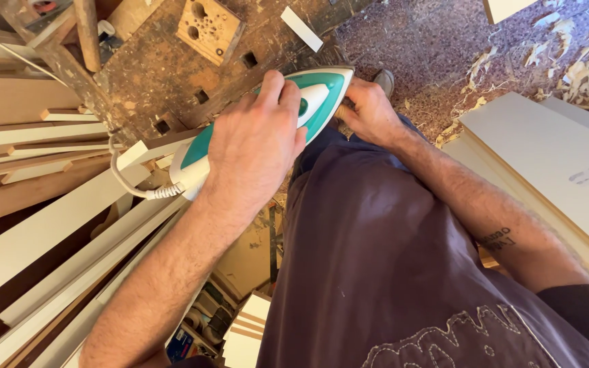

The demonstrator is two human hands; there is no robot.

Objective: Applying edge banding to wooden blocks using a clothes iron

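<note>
- My left hand point(257, 146) is wrapped over the handle of the teal-and-white clothes iron point(267, 126), fingers curled down its far side, a firm full grasp.
- The iron lies flat, nose pointing right, at the near edge of the scarred wooden workbench point(158, 68), just past my hip.
- My right hand point(369, 109) sits right at the iron's nose, fingers pinched on something thin and pale there; I cannot tell exactly what, the iron hides most of it.
- To do this well, I judge: keep the soleplate level, glide slow and even, and keep those right fingers ahead of the hot tip, never under it.
- The white coiled cord point(138, 187) loops off the heel to the left; it should stay slack and away from the plate.
- Left of me, long white and brown boards point(49, 238) lean in a stack.
- Right, broad pale panels point(553, 157) lie flat.
- Far right, wood shavings point(581, 68) scatter the speckled floor.
- On the bench, a small wooden block with drilled holes point(209, 27).
</note>
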